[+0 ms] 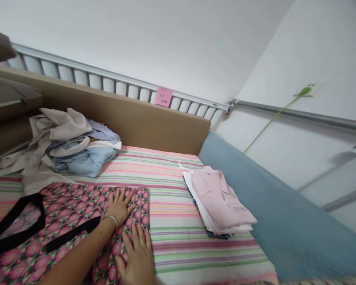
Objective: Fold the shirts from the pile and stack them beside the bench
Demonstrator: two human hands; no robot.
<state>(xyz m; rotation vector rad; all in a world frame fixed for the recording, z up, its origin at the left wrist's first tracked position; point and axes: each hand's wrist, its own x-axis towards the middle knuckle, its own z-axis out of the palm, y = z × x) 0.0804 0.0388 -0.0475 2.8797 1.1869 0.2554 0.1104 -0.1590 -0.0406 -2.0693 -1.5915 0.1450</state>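
Observation:
A pink floral garment (72, 208) with black trim lies spread over the striped sheet (166, 221), its black-edged neckline toward the left. My left hand (118, 208), with a bracelet at the wrist, rests flat on the garment near its right edge, fingers spread. Closer to me, my right hand (138, 253) also presses flat on the cloth by the same edge, fingers apart. Neither hand grips anything. Part of the garment is hidden under my left forearm.
Right of my hands sits a stack of folded clothes (222, 198), a pink one on top. A loose heap of clothes (86, 158) lies at the back left. A brown padded board (130, 122) runs behind, and a blue padded side (273, 206) borders the right.

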